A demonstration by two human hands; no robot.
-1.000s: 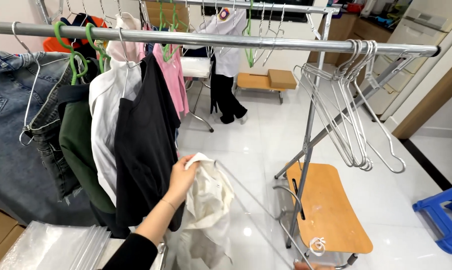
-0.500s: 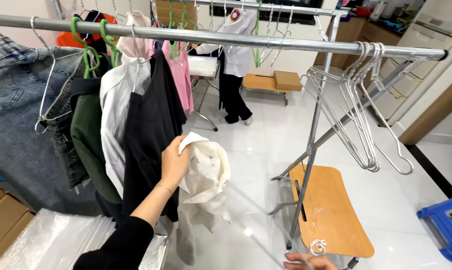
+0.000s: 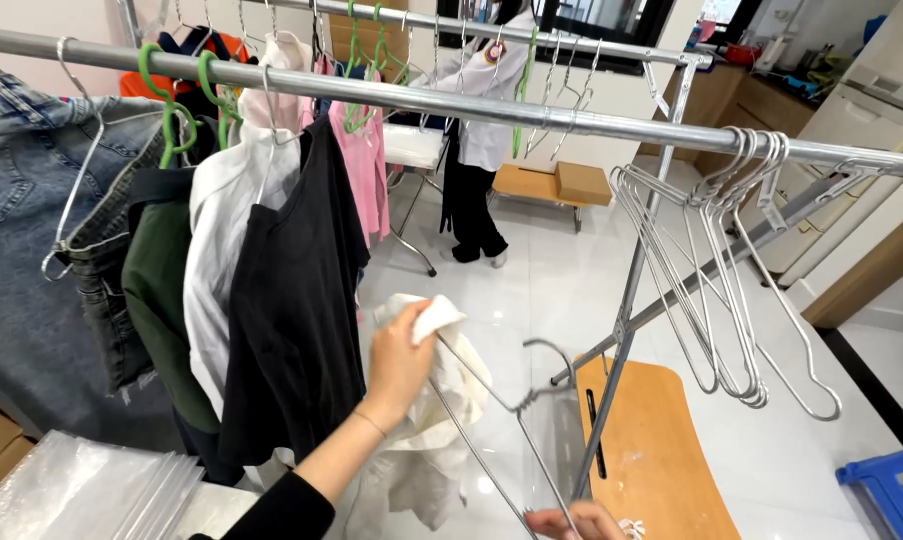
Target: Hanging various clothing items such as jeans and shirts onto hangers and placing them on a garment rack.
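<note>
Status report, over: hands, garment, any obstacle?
Left hand grips white garment. Right hand holds wire hanger. Black shirt hangs close beside.

Hands showing: two, the left hand and right hand.
Garments hanging on the near rail: five.
Green hangers hanging on that rail: two.
Cream garments hanging below that rail: one.
Blue stools standing right of the rail: one.

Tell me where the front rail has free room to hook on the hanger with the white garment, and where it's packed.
Free: the bare rail between the black garment and the bunch of empty wire hangers. Crowded: left of the black garment, clothes hang tight together. The left hand holds the white garment below the gap.
</note>
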